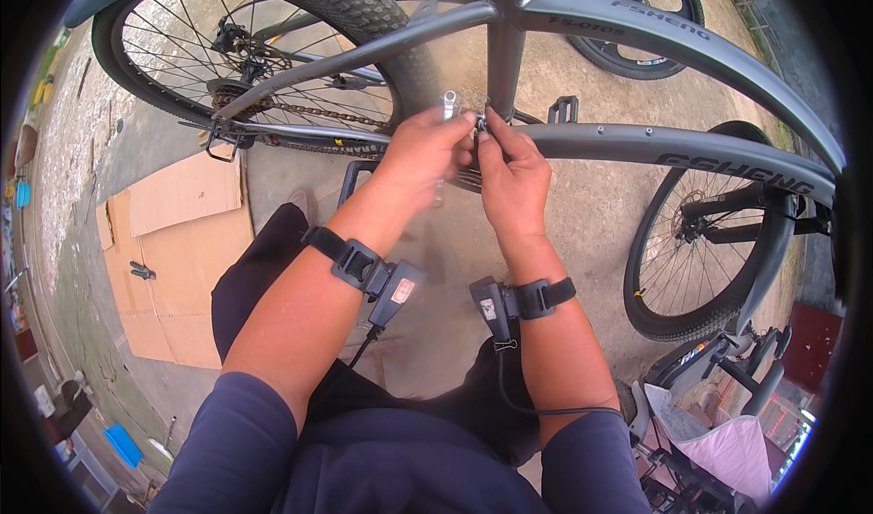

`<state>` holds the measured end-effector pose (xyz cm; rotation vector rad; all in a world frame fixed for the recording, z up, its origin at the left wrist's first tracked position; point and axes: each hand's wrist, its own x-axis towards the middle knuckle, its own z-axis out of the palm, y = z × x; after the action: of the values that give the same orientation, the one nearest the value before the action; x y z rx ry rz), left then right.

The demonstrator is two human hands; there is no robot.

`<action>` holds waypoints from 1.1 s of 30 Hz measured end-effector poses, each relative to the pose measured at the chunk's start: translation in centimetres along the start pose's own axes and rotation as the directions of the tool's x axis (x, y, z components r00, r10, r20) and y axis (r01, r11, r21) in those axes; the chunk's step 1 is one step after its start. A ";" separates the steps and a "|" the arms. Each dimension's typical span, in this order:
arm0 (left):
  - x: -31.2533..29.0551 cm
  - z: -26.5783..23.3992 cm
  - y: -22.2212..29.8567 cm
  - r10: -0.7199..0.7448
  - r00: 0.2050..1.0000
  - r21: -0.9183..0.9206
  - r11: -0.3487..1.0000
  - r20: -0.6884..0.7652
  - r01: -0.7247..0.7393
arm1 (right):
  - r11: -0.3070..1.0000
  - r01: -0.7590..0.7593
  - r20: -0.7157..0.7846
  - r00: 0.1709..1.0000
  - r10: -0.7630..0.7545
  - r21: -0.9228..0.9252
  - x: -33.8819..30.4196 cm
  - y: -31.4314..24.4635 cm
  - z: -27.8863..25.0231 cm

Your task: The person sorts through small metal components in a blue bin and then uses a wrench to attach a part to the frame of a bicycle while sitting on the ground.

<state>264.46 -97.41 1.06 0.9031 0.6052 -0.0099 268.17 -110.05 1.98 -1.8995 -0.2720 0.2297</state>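
A grey bicycle frame (506,55) stands across the view in front of me. My left hand (420,155) is closed around a silver wrench (449,102), whose ring end sticks up above the fingers. Its thumb and forefinger reach a small shiny metal part (481,121) at the foot of the seat tube. On the other side of that part, my right hand (515,173) pinches it between thumb and fingers, with the forefinger against the tube. The fingers cover most of the part, so its exact kind is hidden.
The rear wheel (364,9) and chain (309,109) lie to the left; a pedal (565,109) sits beyond the lower tube. Flattened cardboard (182,259) bears a small dark tool (142,270). At right are the front wheel (668,241) and a pink cloth (727,455).
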 end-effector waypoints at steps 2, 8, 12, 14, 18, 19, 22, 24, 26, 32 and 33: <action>0.2 0.0 -0.1 0.004 1.000 0.004 1.000 0.001 -0.004 | 1.000 -0.006 0.001 1.000 0.006 0.005 0.0 -0.1 0.0; 0.1 0.1 0.1 -0.001 1.000 0.071 0.998 -0.016 0.002 | 1.000 -0.015 0.012 1.000 0.015 0.000 0.0 -0.1 -0.1; 0.2 0.2 0.5 0.006 1.000 0.148 0.989 -0.021 -0.003 | 0.999 0.032 0.007 0.999 -0.032 -0.041 0.0 0.6 -0.1; 0.2 0.3 0.7 0.013 0.999 0.169 0.986 -0.031 -0.008 | 0.998 0.045 0.007 0.999 -0.045 -0.046 0.1 0.7 0.0; 0.4 0.2 0.3 0.043 0.997 0.158 0.987 -0.066 -0.032 | 0.998 0.042 0.013 0.999 -0.042 -0.056 0.1 0.7 0.0; 0.5 0.2 0.2 0.055 0.995 0.146 0.988 -0.079 -0.043 | 0.997 0.039 0.014 0.999 -0.038 -0.064 0.1 0.7 0.0; 0.8 0.1 0.0 0.067 0.994 0.137 0.989 -0.083 -0.055 | 0.997 0.044 0.010 0.999 -0.043 -0.062 0.2 0.8 0.0; 0.8 0.0 0.0 0.060 0.996 0.122 0.991 -0.072 -0.051 | 0.998 0.044 0.005 0.999 -0.044 -0.055 0.2 0.9 0.0; 0.7 0.0 0.1 0.056 0.997 0.104 0.993 -0.062 -0.049 | 0.998 0.046 0.003 0.999 -0.046 -0.049 0.2 0.9 0.1; 0.7 0.0 0.1 0.050 0.998 0.019 0.999 -0.027 -0.049 | 1.000 -0.001 0.000 1.000 0.001 -0.002 0.0 0.2 0.1; 0.6 0.0 0.1 0.049 0.999 0.001 0.999 -0.020 -0.049 | 1.000 -0.012 0.003 1.000 0.012 -0.001 0.0 0.1 0.1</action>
<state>265.01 -97.14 0.81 0.9195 0.6012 0.0431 268.11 -109.98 1.79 -1.9026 -0.2633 0.2402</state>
